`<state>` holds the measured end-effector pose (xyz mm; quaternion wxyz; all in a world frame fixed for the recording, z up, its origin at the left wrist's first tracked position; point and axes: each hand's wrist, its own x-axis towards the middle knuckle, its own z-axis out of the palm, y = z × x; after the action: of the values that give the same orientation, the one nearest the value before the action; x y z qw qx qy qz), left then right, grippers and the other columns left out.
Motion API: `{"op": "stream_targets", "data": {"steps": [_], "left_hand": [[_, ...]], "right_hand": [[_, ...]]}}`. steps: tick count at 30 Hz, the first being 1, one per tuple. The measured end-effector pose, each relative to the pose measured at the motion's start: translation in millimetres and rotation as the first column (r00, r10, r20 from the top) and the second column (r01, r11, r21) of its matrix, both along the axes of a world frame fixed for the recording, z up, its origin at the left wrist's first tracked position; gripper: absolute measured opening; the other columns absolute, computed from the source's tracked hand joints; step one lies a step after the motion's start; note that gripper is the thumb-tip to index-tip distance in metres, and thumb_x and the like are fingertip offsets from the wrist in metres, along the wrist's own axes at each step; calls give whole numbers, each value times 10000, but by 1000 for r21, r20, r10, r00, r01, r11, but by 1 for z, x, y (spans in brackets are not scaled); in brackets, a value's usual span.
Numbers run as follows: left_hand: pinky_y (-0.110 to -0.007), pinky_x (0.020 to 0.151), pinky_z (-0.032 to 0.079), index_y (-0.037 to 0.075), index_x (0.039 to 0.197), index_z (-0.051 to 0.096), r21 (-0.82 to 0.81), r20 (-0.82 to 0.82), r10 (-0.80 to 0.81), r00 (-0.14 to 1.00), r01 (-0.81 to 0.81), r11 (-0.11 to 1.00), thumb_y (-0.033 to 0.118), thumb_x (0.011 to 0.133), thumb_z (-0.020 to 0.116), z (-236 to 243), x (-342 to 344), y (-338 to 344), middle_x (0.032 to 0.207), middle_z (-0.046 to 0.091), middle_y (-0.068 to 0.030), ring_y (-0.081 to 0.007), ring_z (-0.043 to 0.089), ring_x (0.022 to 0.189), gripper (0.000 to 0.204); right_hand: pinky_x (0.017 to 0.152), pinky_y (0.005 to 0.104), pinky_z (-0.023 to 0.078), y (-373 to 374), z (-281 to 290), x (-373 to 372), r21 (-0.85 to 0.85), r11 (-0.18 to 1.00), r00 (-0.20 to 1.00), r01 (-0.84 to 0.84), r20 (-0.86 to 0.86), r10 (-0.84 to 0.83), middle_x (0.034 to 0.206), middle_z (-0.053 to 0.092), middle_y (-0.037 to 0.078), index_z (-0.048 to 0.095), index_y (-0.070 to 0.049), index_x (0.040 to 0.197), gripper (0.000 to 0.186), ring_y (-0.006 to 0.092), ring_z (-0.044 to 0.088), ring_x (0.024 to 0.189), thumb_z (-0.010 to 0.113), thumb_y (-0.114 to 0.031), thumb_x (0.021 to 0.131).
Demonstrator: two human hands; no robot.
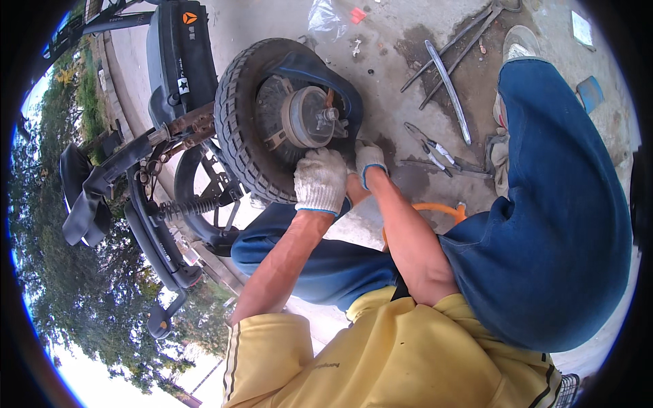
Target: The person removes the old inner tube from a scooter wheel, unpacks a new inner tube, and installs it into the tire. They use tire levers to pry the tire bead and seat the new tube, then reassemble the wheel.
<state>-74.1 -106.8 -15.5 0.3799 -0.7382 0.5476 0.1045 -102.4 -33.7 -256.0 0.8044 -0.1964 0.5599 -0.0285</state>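
Note:
A black treaded tire (235,122) sits round a grey hub wheel (306,115) with a silver axle, and a black inner tube with a blue stripe (320,75) lies partly out of it along the right side. My left hand (320,178), in a white knit glove, has its fingers curled over the lower edge of the tire beside the hub. My right hand (369,163), gloved alike, is closed at the lower right of the wheel, on the tire or tube; which one I cannot make out, as the fingertips are partly hidden.
A tipped scooter (180,61) lies at the left. On the stained concrete are long metal levers (445,88), pliers (428,146), an orange hoop-shaped object (435,207), a plastic bag (326,17) and a blue object (590,92). My bent legs (544,204) frame the work.

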Motion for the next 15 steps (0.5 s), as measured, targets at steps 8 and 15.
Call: {"op": "stream_targets", "data": {"steps": [8, 15], "left_hand": [[-433, 701, 604, 82, 926, 695, -43, -181, -34, 983, 27, 999, 175, 860, 662, 17, -7, -2, 897, 690, -98, -311, 714, 882, 119], [-453, 683, 617, 70, 851, 744, -32, -68, 86, 994, -89, 996, 172, 810, 710, 3, -1, -2, 844, 742, -153, -340, 756, 804, 115]], "right_hand": [[960, 447, 568, 55, -38, 41, -338, 906, 861, -254, 349, 371, 1309, 699, 244, 646, -90, 1329, 426, 381, 690, 1192, 636, -350, 992], [892, 451, 589, -49, 61, 5, -396, 732, 795, -555, 8, 606, 1206, 723, 280, 712, -7, 1215, 457, 438, 685, 1166, 700, -358, 922]]}}
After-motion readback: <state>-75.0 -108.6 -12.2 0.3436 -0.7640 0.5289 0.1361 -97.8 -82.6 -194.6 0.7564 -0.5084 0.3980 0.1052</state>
